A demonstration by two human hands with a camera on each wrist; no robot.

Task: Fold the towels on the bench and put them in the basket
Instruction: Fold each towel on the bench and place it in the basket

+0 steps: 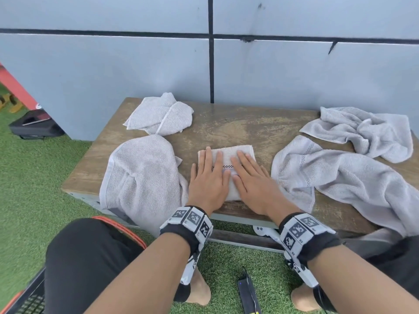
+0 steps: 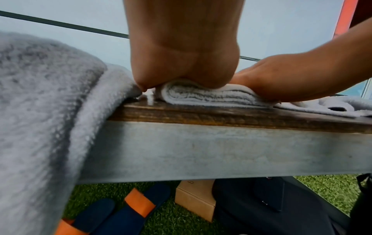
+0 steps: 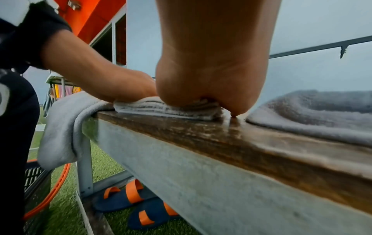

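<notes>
A small folded towel lies at the front middle of the wooden bench. Both my hands press flat on it, fingers straight: left hand on its left half, right hand on its right half. The left wrist view shows the stacked layers of the folded towel under my left palm. In the right wrist view the folded towel lies squeezed under my right palm. Unfolded grey towels lie around: one draped over the front left edge, one at the back left, two at the right.
The black basket with an orange rim stands on the green turf by my left knee, mostly hidden. Blue and orange sandals and a cardboard box lie under the bench. A grey panelled wall backs the bench.
</notes>
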